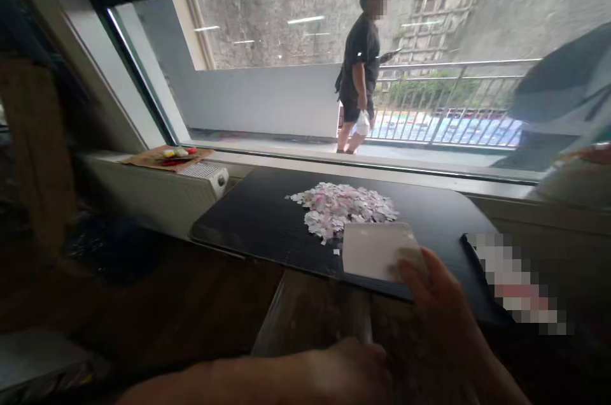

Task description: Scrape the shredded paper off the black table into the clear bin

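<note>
A heap of small torn paper pieces (341,207), white and pinkish, lies on the dark tabletop (258,214). My right hand (442,303) grips a flat, pale, rounded-corner plate (375,249) by its right side, over the table near the front edge. The plate's far edge is close to the heap, with one loose scrap beside it. Below the table edge, my left hand (353,360) is closed at the rim of a see-through plastic container or bag (315,312); its exact kind is too dark to tell.
A phone-like object with a blurred screen (515,284) lies at the table's right edge. A radiator (162,191) stands left, with a brown sheet (165,158) and small colourful items on it. Behind the window, a person (360,61) carries a white bag.
</note>
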`<state>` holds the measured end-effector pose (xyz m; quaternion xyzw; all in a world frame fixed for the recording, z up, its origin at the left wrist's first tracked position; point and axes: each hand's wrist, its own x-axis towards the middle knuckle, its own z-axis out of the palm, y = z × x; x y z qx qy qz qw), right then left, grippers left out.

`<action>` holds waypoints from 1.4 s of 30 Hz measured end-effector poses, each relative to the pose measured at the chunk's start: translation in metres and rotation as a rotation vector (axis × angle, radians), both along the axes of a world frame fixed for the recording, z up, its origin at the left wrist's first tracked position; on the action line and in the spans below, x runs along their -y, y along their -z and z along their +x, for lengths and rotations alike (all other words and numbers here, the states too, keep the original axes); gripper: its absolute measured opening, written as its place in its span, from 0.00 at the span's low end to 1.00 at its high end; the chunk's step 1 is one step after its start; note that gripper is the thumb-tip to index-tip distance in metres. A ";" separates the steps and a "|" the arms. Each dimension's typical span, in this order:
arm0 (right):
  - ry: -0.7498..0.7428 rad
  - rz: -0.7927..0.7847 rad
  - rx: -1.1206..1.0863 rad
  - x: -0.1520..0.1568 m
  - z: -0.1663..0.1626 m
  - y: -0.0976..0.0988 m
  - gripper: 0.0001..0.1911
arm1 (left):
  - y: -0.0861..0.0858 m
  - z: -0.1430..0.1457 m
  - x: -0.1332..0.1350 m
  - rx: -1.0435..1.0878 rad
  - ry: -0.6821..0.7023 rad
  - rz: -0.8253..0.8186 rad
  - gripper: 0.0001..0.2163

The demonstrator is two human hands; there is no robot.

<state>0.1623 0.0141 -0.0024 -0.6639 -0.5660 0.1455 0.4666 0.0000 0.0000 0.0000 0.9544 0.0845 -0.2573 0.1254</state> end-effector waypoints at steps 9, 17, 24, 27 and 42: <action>-0.067 -0.039 -0.005 0.002 -0.009 0.000 0.19 | 0.042 -0.003 0.002 0.232 -0.021 -0.042 0.08; 0.014 0.017 -0.015 -0.004 -0.002 0.000 0.18 | 0.009 -0.004 0.002 0.103 0.011 -0.041 0.08; 0.051 0.096 -0.005 -0.016 -0.014 -0.002 0.18 | 0.001 -0.034 0.005 0.213 -0.012 0.060 0.08; -0.016 0.073 0.016 -0.020 -0.023 -0.002 0.18 | 0.002 -0.046 0.005 0.242 -0.038 0.092 0.07; 0.070 0.031 0.137 0.014 0.002 -0.020 0.16 | 0.000 -0.096 -0.007 0.201 -0.218 0.054 0.03</action>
